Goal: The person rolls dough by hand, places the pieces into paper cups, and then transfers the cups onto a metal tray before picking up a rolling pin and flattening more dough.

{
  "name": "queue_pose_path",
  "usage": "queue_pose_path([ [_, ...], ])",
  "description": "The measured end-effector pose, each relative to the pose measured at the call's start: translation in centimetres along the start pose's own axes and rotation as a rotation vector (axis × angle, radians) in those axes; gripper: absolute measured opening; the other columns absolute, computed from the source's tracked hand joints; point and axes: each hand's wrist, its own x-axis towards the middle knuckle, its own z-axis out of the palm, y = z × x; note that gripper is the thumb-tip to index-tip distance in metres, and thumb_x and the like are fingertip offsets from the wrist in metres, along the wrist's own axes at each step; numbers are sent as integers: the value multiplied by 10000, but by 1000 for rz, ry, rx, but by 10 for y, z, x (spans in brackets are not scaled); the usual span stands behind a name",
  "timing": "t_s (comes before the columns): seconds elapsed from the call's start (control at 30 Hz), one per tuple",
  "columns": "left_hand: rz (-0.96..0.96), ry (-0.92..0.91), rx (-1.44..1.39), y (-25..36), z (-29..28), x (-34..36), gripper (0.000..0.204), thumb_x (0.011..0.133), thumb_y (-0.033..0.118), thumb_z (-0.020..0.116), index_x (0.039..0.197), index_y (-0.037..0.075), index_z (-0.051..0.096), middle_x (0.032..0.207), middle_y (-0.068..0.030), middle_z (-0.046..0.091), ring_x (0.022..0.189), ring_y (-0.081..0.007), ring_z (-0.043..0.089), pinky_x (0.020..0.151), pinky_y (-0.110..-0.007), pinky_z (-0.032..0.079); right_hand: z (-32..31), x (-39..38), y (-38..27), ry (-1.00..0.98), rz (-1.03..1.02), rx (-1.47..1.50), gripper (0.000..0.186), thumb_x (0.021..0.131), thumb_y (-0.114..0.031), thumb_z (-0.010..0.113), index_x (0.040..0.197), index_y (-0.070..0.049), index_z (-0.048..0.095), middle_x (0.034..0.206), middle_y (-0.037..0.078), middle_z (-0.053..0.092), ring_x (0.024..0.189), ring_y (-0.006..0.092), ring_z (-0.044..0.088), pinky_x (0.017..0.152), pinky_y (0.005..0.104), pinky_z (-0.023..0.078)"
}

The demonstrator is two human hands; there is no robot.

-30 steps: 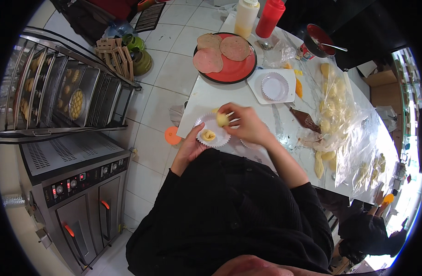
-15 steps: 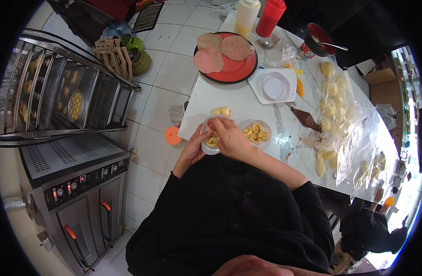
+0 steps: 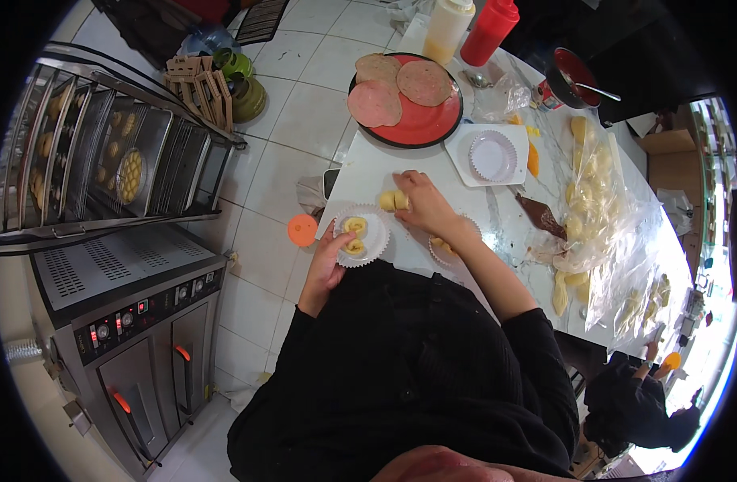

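Sideways lies the dough roll (image 3: 388, 201).

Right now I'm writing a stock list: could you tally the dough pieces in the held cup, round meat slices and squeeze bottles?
Coiled dough pieces in the fluted cup: 2
Round meat slices: 3
Squeeze bottles: 2
Total: 7

Left fingers (image 3: 339, 240) on fluted cup (image 3: 376, 238), right fingers (image 3: 421, 187) at dough pieces (image 3: 387, 201)
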Motion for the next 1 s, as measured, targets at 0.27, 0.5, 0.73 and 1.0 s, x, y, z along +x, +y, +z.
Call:
queue_pose_path([
  [0.27, 57, 53, -47, 3, -17, 3, 384, 847, 53, 504, 1215, 6, 405, 1095, -107, 550, 991, -186, 576, 817, -314, 507, -17, -3, 7, -116, 218, 170, 285, 613, -13, 645, 890, -2, 579, 815, 122, 595, 766, 267, 592, 714, 324, 485],
  [0.5, 60, 49, -46, 5, 8, 11, 383, 847, 58, 512, 1211, 3, 405, 1102, -106, 544, 983, -182, 573, 829, -296, 488, -50, -14, -6, -160, 528, 1015, 264, 662, 81, 636, 890, -15, 544, 870, 3, 535, 809, 62, 534, 705, 203, 447],
  [0.73, 120, -44, 49, -1, 41, 20, 421, 836, 64, 512, 1237, 16, 393, 1114, -102, 537, 1011, -184, 555, 844, -314, 478, -37, -20, -63, -16, 108, 440, 238, 653, -5, 662, 880, -30, 595, 883, 47, 603, 842, 169, 566, 769, 307, 452],
  [1.0, 115, -3, 11, -4, 47, 16, 427, 858, 84, 517, 1251, 9, 369, 1075, -96, 540, 975, -162, 561, 820, -286, 474, -8, -31, -66, 161, 151, 11, 289, 637, -183, 717, 911, -135, 640, 866, -45, 636, 1138, 234, 411, 1003, 529, 138],
])
